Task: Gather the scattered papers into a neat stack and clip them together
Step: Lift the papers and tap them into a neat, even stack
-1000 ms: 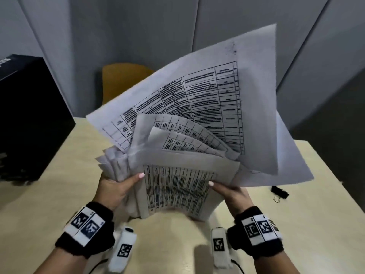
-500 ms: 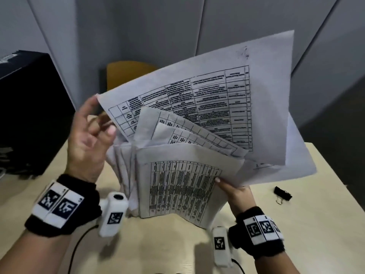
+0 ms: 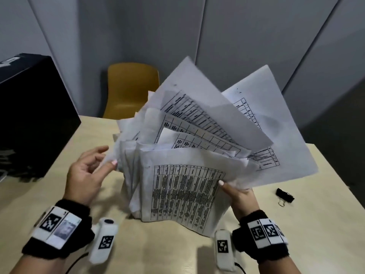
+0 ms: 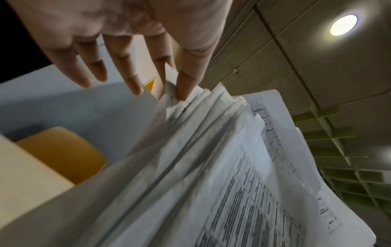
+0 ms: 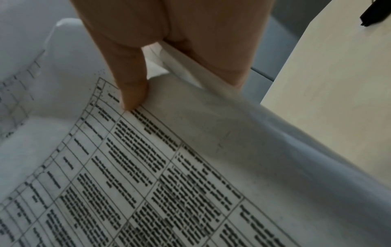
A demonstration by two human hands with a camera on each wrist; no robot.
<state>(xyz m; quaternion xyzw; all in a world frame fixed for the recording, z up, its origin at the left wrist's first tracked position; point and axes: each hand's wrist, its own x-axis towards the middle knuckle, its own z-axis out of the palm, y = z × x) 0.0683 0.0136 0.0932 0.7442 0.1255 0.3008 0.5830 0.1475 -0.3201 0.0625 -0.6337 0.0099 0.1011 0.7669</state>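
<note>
Head view, papers: we have the papers (image 3: 187, 186) standing on their lower edge on the table (image 3: 49, 194), between our two hands, the tops fanned out and leaning away from our right hand.
Head view, right hand: our right hand (image 3: 240, 195) holds the near sheets at their side edge, thumb on the printed face and fingers hidden behind.
Head view, left hand: our left hand (image 3: 85, 173) is spread wide and loose, holding nothing, one fingertip just touching the sheets' edge.
Head view, clip: the binder clip (image 3: 284, 195) lies on the table just beyond our right hand, apart from the papers.
Left wrist view: our fingers (image 4: 186, 83) are straight; one touches the crumpled corners of the papers (image 4: 211, 167), whose edges sit staggered, not flush.
Right wrist view: our thumb (image 5: 131, 86) presses the top printed sheet (image 5: 148, 175) while the fingers back it from behind, so this hand pinches the bundle.
Step in hand: we judge it to be squaring the fan into one block.
How to do it well: we ease the right hand's pinch so sheets can slide, bring the left palm flat against the far side, tap the lower edge on the table, then turn and tap a side edge.
Risk: a tight pinch keeps the fan locked; a loose one could let the back sheets spill.
Progress: gathered but not yet neat; clipping not yet begun.
</note>
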